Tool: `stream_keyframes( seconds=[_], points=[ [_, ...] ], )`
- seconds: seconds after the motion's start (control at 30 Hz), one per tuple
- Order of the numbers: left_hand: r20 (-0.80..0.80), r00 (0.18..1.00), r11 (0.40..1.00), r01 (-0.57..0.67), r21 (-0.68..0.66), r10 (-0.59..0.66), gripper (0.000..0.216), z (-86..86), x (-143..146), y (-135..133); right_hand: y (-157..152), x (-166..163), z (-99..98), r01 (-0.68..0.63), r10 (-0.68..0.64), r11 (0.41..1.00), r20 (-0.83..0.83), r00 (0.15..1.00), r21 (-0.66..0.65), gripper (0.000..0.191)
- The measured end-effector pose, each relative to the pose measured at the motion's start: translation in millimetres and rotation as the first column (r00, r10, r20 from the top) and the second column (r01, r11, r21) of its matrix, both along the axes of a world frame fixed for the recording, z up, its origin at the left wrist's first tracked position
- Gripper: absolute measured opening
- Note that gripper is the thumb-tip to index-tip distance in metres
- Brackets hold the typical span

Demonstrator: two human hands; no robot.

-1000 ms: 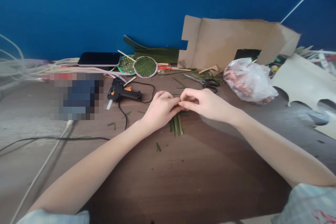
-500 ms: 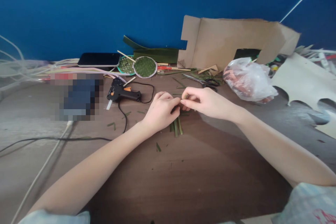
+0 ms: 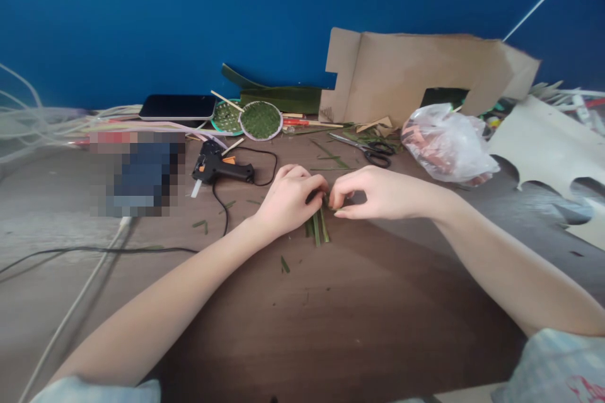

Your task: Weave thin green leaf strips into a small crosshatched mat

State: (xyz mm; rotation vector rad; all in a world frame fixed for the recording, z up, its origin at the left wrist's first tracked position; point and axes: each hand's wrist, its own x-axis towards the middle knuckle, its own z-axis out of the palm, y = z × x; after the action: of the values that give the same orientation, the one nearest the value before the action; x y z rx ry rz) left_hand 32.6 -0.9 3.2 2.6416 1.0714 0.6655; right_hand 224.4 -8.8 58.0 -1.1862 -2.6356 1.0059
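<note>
Head camera showed both hands low over the middle of the brown table (image 3: 331, 327), between its near and far edges. Green leaf strips (image 3: 316, 230) lay partly under the left hand (image 3: 290, 198), and their ends stuck out toward the near edge. The left hand had its fingers bent down over these strips; whether it gripped them or only pressed, I could not tell. The right hand (image 3: 378, 194) was just beside the strips, on their right, with curved fingers and the thumb near to them; I could not tell if something thin was held there.

Toward the right part of the far edge rested a clear plastic bag (image 3: 449, 145) with brownish-red contents, too unclear to name. Behind it, along the far edge, stood folded cardboard (image 3: 392, 75); something dark green was visible through its cut opening. Scissors (image 3: 373, 154) lay just left of the bag.
</note>
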Motion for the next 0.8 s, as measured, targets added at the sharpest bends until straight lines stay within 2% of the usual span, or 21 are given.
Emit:
stream_keyframes(
  seconds=[0.17,0.4,0.8],
  points=[
    [0.005,1.0,0.999,0.021,-0.04,-0.021,0.015,2.6,-1.0,-0.2,-4.5,-3.3,-5.5,-0.09,0.087,0.995,0.056,0.995,0.046,0.015],
    [-0.019,0.999,0.999,0.035,0.003,-0.035,0.018,-0.1,-4.0,1.6,-7.6,-4.4,-5.2,-0.149,0.131,0.946,0.082,0.988,0.287,0.022],
    [0.017,0.999,0.998,0.036,-0.05,-0.035,0.028,0.4,-5.5,1.8,-2.5,-0.8,-9.5,-0.142,0.133,0.982,0.076,0.988,0.124,0.021]
  ],
)
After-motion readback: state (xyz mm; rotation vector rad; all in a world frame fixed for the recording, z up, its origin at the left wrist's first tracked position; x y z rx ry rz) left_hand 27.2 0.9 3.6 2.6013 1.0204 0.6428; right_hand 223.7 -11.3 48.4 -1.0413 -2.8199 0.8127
